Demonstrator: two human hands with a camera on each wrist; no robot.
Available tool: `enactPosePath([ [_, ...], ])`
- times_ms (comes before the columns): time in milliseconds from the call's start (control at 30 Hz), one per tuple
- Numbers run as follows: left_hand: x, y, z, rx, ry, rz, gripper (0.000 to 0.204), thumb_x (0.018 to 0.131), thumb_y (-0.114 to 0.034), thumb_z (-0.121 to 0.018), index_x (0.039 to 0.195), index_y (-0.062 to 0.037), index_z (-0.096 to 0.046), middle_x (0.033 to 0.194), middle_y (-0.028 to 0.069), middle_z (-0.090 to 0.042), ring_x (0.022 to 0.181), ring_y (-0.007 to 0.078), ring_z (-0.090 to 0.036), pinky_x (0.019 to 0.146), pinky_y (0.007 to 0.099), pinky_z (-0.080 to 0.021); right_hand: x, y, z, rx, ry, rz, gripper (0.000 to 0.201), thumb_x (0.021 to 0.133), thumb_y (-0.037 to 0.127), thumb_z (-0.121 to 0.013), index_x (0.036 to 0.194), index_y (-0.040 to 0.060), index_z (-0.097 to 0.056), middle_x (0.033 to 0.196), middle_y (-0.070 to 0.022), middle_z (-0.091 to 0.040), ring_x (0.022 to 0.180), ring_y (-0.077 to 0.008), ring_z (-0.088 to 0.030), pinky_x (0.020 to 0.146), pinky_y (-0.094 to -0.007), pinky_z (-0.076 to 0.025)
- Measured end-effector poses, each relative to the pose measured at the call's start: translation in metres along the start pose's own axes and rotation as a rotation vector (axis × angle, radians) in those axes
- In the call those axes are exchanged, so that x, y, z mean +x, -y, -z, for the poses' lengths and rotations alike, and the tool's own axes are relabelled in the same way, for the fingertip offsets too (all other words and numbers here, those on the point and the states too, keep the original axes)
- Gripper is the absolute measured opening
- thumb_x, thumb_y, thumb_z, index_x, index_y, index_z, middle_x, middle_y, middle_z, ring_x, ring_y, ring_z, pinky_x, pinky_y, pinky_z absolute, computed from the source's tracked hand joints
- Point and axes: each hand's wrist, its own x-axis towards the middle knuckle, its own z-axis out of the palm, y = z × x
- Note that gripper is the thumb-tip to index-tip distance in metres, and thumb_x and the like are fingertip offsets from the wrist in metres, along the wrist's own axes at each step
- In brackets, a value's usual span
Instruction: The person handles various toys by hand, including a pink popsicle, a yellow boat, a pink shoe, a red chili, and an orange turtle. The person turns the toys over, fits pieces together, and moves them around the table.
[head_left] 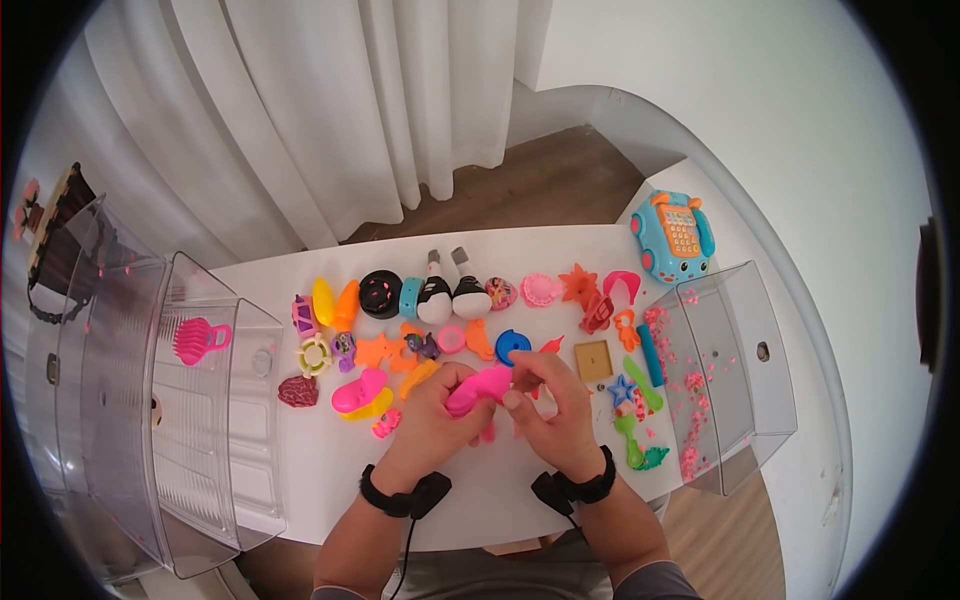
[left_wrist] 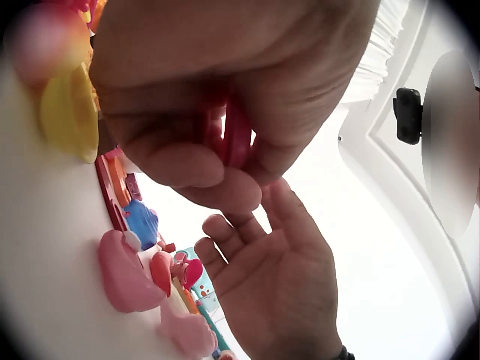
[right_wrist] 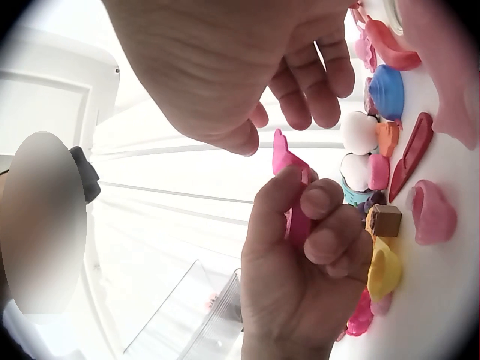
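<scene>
My left hand (head_left: 440, 412) grips a bright pink plastic piece (head_left: 484, 388) over the front middle of the table; in the right wrist view its pointed pink end sticks up past the curled fingers. What kind of toy it is, I cannot tell, as the fingers cover much of it. Just right of it is my right hand (head_left: 556, 412), its fingers loosely bent and apart, with nothing held. Its palm shows bare in the left wrist view. Left of my hands lie a pink piece (head_left: 358, 392) and a yellow piece (head_left: 372, 408). A blue round toy (head_left: 513, 346) sits beyond them.
Several small toys spread in rows across the white table (head_left: 470, 510). A clear bin (head_left: 250, 400) with a pink comb (head_left: 202, 341) stands at left. Another clear bin (head_left: 735, 375) with pink bits is at right, below a toy telephone (head_left: 673, 237). A tan square box (head_left: 593, 361) lies nearby.
</scene>
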Motion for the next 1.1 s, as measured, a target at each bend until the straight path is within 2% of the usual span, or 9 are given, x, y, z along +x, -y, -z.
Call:
enactPosePath([
  [133,-0.001,0.002,0.0,0.056,0.084,0.029,0.014,0.094,-0.007,-0.073,0.104,-0.0019,-0.064,0.085,0.0011,-0.068,0.071,0.0065,-0.067,0.06,0.0228,-0.053,0.0,0.001,0.001,-0.048,0.044,0.007,0.029,0.091,0.009,-0.078,0.118,0.0023,-0.069,0.099,-0.0114,-0.069,0.083,-0.0198,-0.067,0.076,-0.0318,-0.054],
  [200,0.0,0.003,0.0,0.043,0.1,0.025,0.014,0.094,-0.007,-0.074,0.104,-0.0019,-0.065,0.086,0.0007,-0.068,0.072,0.0065,-0.067,0.061,0.0226,-0.053,-0.004,-0.001,0.0,-0.053,0.033,-0.085,0.022,0.091,0.01,-0.078,0.11,0.0015,-0.069,0.095,-0.011,-0.071,0.08,-0.0212,-0.068,0.074,-0.0322,-0.055],
  [300,0.001,0.007,0.001,-0.012,-0.022,-0.002,0.013,0.094,-0.007,-0.074,0.103,-0.0022,-0.066,0.088,0.0007,-0.069,0.076,0.0072,-0.069,0.067,0.0232,-0.055,-0.005,0.003,0.0,0.022,0.013,-0.195,0.016,0.09,0.007,-0.078,0.102,0.0012,-0.069,0.09,-0.0084,-0.07,0.078,-0.0174,-0.066,0.073,-0.0305,-0.052],
  [433,0.01,0.022,0.002,-0.134,-0.092,-0.246,0.017,0.096,-0.005,-0.071,0.111,-0.0024,-0.063,0.093,0.0025,-0.071,0.081,0.0095,-0.07,0.072,0.024,-0.057,-0.007,-0.001,-0.002,-0.011,0.142,-0.149,0.012,0.09,0.007,-0.077,0.097,0.0015,-0.069,0.087,-0.0081,-0.069,0.076,-0.0169,-0.065,0.07,-0.0307,-0.052],
  [500,0.009,0.02,0.0,-0.161,-0.094,-0.318,0.019,0.097,-0.004,-0.07,0.114,-0.0025,-0.062,0.096,0.0031,-0.071,0.081,0.0103,-0.071,0.073,0.0241,-0.057,-0.006,-0.003,-0.001,-0.129,0.249,-0.005,0.01,0.091,0.007,-0.076,0.095,0.0011,-0.069,0.085,-0.0077,-0.068,0.075,-0.0172,-0.065,0.069,-0.031,-0.052],
  [667,0.003,0.014,0.004,-0.297,-0.054,-0.1,0.017,0.099,-0.003,-0.063,0.115,-0.0028,-0.058,0.095,0.0013,-0.069,0.074,0.0073,-0.066,0.068,0.0222,-0.054,-0.004,-0.003,0.002,-0.073,0.099,-0.061,0.014,0.093,0.01,-0.074,0.103,0.0013,-0.069,0.086,-0.0072,-0.068,0.078,-0.0173,-0.065,0.074,-0.0305,-0.053],
  [867,0.005,0.022,0.004,-0.018,-0.176,-0.168,0.016,0.095,0.002,-0.065,0.109,-0.0028,-0.061,0.087,-0.0007,-0.065,0.074,0.0037,-0.058,0.063,0.0197,-0.045,0.001,0.005,0.003,-0.023,-0.046,-0.065,0.026,0.092,0.007,-0.072,0.117,0.0012,-0.067,0.097,-0.0102,-0.068,0.085,-0.0196,-0.068,0.079,-0.0307,-0.053],
  [1033,0.006,0.017,0.004,-0.035,-0.118,-0.229,0.016,0.095,0.003,-0.067,0.109,-0.0026,-0.062,0.095,0.0,-0.066,0.078,0.0049,-0.06,0.068,0.0218,-0.049,0.002,0.002,0.003,-0.031,-0.042,0.017,0.03,0.092,0.007,-0.074,0.121,0.0012,-0.067,0.1,-0.0111,-0.068,0.087,-0.0198,-0.067,0.08,-0.031,-0.053],
  [1100,0.007,0.019,0.003,-0.099,-0.114,-0.271,0.016,0.096,0.003,-0.066,0.11,-0.0027,-0.061,0.099,0.0015,-0.068,0.081,0.006,-0.062,0.071,0.0229,-0.051,0.003,0.002,0.004,-0.065,0.001,0.031,0.028,0.088,0.003,-0.076,0.115,0.0025,-0.071,0.097,-0.011,-0.068,0.084,-0.0215,-0.068,0.077,-0.0312,-0.054],
])
